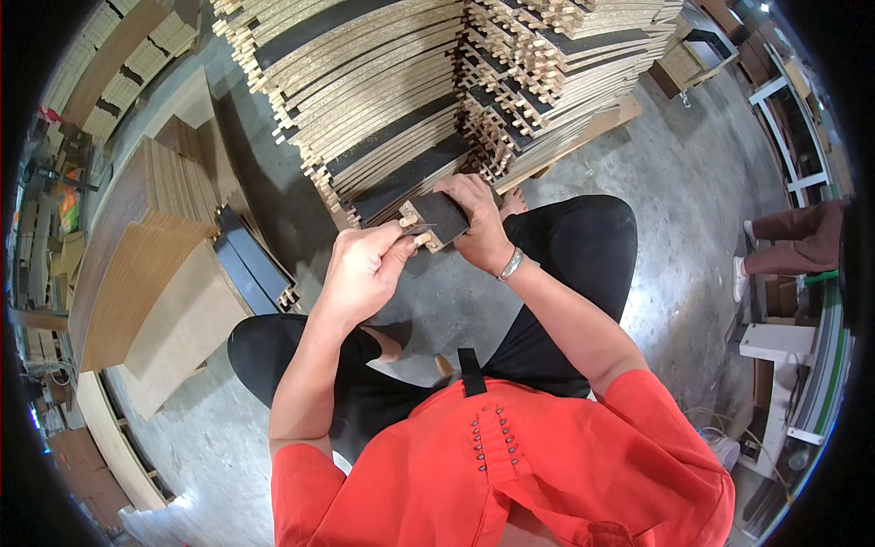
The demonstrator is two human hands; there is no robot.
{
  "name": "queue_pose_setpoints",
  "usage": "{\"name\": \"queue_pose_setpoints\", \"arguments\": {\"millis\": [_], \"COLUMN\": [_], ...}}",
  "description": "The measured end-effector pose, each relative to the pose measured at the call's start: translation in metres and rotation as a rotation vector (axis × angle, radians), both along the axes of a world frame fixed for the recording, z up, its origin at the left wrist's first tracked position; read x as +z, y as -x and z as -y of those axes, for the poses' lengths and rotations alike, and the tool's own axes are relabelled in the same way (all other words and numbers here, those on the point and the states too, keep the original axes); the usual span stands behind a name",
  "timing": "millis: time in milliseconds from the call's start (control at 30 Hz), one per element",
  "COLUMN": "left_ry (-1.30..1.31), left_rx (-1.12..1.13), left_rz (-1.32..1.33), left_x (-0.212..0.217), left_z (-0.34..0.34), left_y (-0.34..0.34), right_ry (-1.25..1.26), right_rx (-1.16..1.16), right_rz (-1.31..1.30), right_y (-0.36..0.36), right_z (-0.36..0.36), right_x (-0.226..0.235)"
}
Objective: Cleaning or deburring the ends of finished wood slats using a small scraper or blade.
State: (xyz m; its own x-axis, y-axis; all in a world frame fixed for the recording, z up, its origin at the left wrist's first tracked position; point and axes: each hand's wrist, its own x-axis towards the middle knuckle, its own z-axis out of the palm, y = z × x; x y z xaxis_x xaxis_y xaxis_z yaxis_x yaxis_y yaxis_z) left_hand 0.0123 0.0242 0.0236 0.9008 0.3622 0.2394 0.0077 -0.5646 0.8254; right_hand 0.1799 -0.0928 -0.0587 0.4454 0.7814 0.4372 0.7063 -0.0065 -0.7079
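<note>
My right hand [476, 219] is wrapped round the end of a dark-faced particle board [437, 211], held above the floor between my knees. Short wooden dowels [424, 239] stick out of the board's raw edge. Beside these dowels my left hand [363, 273] is closed in a pinch. A thin dark sliver shows at its fingertips, but what it grips is too small to make out. Just beyond my hands rises a tall stack of boards [365, 100], with many dowels jutting from the ends.
To the left stand curved wood-grain panels [137, 255] and dark narrow boards [246, 264] on the concrete floor [674, 237]. A person in brown trousers [793, 239] is at the right. Near them are a white metal frame [784, 343] and loose cables [729, 421].
</note>
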Motion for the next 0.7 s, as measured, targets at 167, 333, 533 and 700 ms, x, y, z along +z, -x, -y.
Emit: {"name": "queue_pose_setpoints", "arguments": {"millis": [167, 333, 533, 700], "left_ry": [-0.419, 0.149, -0.490, 0.173], "left_rx": [0.278, 0.015, 0.319, -0.033], "left_rz": [0.074, -0.074, 0.133, -0.119], "left_x": [-0.003, -0.006, -0.010, -0.006], "left_z": [0.009, -0.001, 0.005, -0.016], "left_y": [-0.004, -0.002, -0.011, 0.005], "right_ry": [0.026, 0.008, 0.011, -0.010], "right_rx": [-0.033, -0.018, -0.051, -0.045], "right_rz": [-0.014, -0.034, -0.064, -0.077], "right_y": [0.002, 0.004, 0.004, 0.004], "right_z": [0.000, 0.000, -0.001, 0.001], "right_x": [0.003, 0.005, 0.002, 0.001]}}
